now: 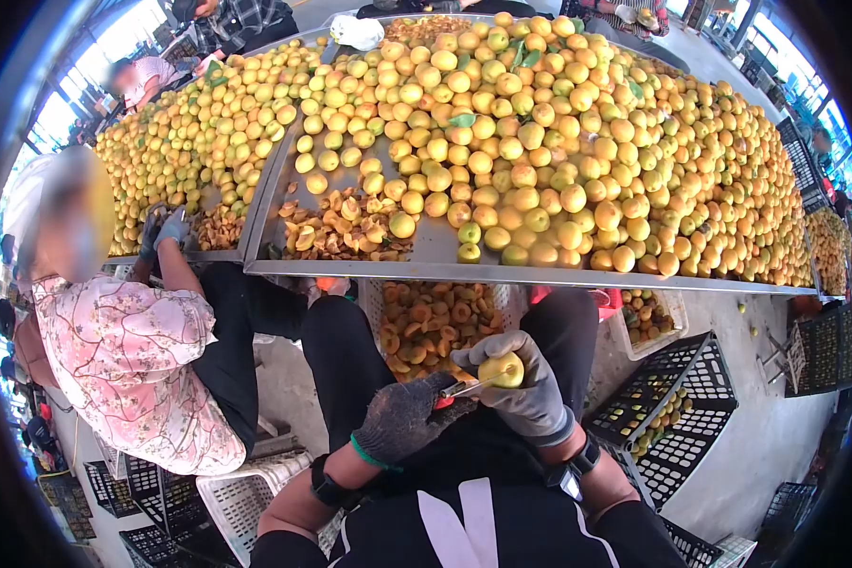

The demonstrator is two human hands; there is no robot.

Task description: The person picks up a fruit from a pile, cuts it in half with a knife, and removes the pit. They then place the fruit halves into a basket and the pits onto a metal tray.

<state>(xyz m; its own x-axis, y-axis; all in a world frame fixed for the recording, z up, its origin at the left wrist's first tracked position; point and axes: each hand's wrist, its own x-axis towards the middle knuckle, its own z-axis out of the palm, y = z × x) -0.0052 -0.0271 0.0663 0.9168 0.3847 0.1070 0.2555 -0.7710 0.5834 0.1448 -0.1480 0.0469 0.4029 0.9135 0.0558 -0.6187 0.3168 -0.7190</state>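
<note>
In the head view my right hand, in a grey glove, is closed around a whole yellow apricot. My left hand wears a dark glove with a green cuff and grips a small knife with a red handle. The blade reaches across to the apricot's lower side. Just beyond both hands, a white crate between my knees holds many halved apricots.
A metal-edged table heaped with apricots spans the front. Cut halves lie near its edge. At my left sits a person in a pink floral top. Black crates stand on the floor at right, a white basket at lower left.
</note>
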